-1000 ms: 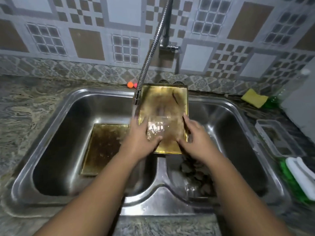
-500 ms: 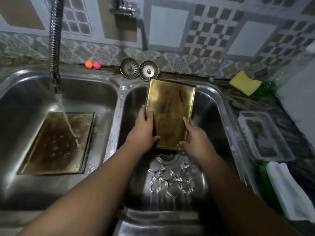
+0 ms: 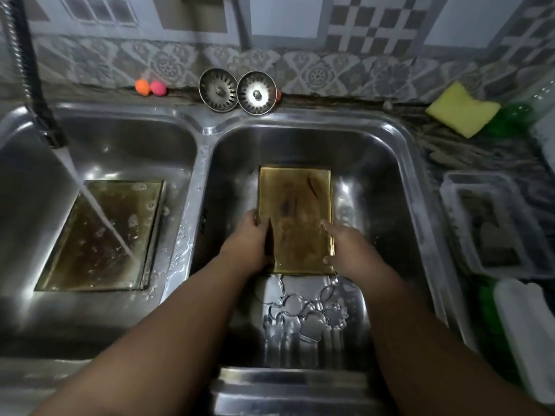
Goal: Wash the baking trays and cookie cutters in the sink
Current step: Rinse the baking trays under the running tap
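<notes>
Over the right basin of the sink (image 3: 207, 127), head view, only view. The left grip (image 3: 249, 235) is clamped on the left rim of the gold baking tray (image 3: 295, 205), thumb on top. The right grip (image 3: 350, 246) grasps the right rim, thumb and forefinger on the tray face, other fingers hidden below the edge. The tray lies roughly level, long side running away from the person, low in the basin. Can't tell if it rests on the bottom or hangs just above it. Its near edge is just beside the cookie cutters (image 3: 303, 313), a loose pile of metal shapes at the near end of the same basin.

The second tray (image 3: 102, 235) lies flat in the left basin, with the tap (image 3: 49, 133) running onto it. Two strainers (image 3: 237, 91) lean at the back wall. A yellow sponge (image 3: 462, 109) sits on the table (image 3: 435, 151), far right.

The step looks like setting the tray down in the dry basin. To do it well, lower it level with both sides together, clear of the cutters, which are thin and likely to bend or skid. Wet metal is probably slick, so let go only once the tray bears on the basin. The brown film likely needs the sponge, and the right grip is the nearer one to reach it.
</notes>
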